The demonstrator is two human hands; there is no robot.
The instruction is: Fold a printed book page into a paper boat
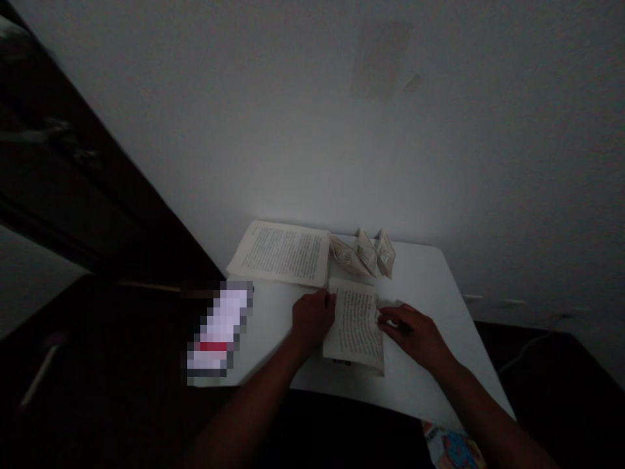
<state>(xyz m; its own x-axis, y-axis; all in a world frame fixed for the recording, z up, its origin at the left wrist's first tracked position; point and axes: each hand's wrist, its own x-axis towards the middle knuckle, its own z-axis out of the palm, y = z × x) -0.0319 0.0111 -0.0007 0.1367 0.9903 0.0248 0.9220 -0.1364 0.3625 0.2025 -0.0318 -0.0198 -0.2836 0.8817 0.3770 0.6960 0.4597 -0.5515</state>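
Observation:
A printed paper sheet (355, 326), folded with a layer beneath it, lies near the table's front edge between my hands. My left hand (314, 318) is closed at its left edge, the fingertips gripping the paper. On the opposite side my right hand (407, 327) pinches the right edge between thumb and fingers. Behind the sheet stand three folded paper boats (366, 253), side by side and touching. To their left lies a flat stack of printed pages (286, 253).
The white table (430, 280) stands against a grey wall (293, 130). A pixelated, phone-like object (222, 329) is at its left edge. A dark door frame (117, 156) rises at the left. A colourful printed item (454, 448) shows below the front right edge.

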